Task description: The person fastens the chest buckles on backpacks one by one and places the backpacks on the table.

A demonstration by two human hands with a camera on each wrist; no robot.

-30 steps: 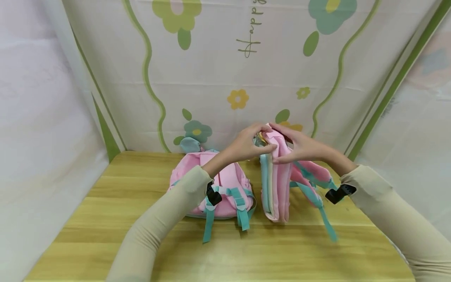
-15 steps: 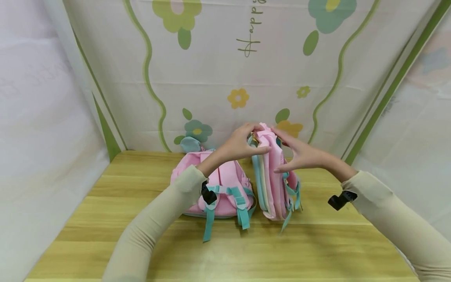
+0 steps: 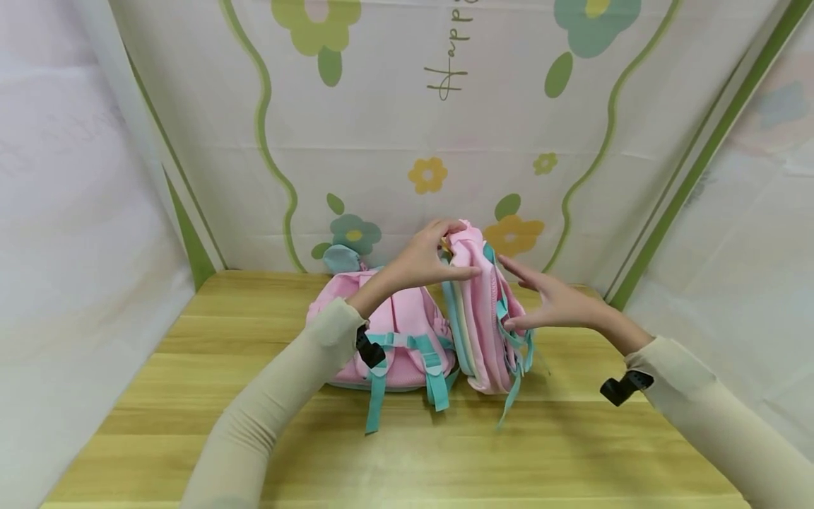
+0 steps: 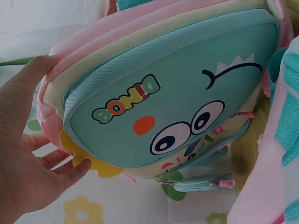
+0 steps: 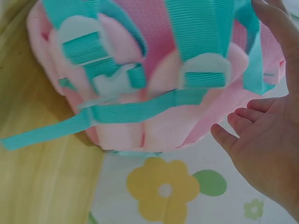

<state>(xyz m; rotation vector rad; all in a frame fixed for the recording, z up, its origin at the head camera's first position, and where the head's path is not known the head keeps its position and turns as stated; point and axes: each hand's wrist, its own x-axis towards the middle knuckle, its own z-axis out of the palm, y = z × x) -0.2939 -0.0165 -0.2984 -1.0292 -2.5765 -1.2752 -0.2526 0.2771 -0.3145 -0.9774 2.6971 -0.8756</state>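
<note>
A pink child's backpack [image 3: 478, 318] stands on edge, leaning left, right of a second pink backpack [image 3: 416, 307] that lies straps up. My left hand [image 3: 420, 261] holds the upright one at its top, thumb on the near side and fingers round the far side. In the left wrist view its teal front panel [image 4: 187, 93] shows a cartoon face and a yellow frill [image 4: 100, 167]. Beside the strap side, my right hand [image 3: 559, 300] is spread with fingers apart, gripping nothing. Teal shoulder straps [image 5: 201, 32] and white buckles [image 5: 205, 70] face it in the right wrist view.
Both bags are on a wooden table [image 3: 407, 459] near its back edge. Behind it hangs a white flowered cloth [image 3: 356, 141], with pale cloth sides [image 3: 76, 212] at left and right. A small teal pouch [image 3: 341, 259] sits behind the lying backpack.
The upright backpack has shifted left against the lying one, its loose straps swinging in close to it. My left hand moved left with it; my right hand came away to the right and lower.
</note>
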